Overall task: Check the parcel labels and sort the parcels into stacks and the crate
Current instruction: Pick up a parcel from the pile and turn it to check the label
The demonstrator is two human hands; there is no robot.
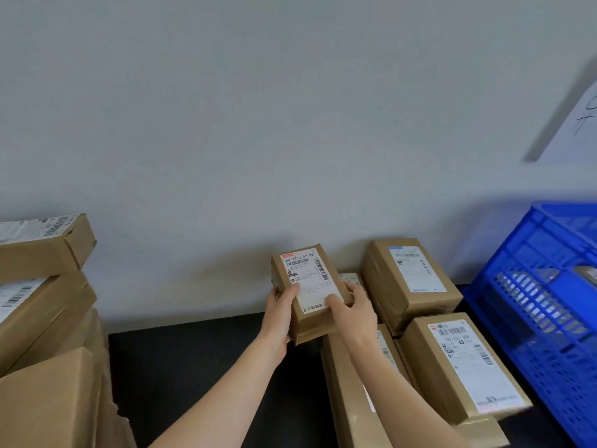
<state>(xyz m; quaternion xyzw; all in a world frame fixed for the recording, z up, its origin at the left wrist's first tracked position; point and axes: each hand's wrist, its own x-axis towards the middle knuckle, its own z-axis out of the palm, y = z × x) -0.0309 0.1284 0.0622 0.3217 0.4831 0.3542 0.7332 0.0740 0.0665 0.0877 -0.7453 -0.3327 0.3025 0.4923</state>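
The white label (307,279) on the small parcel (315,323) raised at the centre has a top line that reads "550 Y773-00 721", with barcodes under it and along its right edge. Its fine print and the Chinese characters at its foot are too small to read. The second label (468,363), on the near right parcel (431,367), seems to read "133 E01 308". The other parcels' labels are blurred. The wall sheet (580,118) bears handwritten strokes that cannot be read.

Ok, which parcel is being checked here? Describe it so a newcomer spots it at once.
Start at the blue crate on the right, then go left past the stacked boxes on the black table. The parcel is the small brown box gripped by the left hand and right hand. It alone is lifted, its white label facing the camera.
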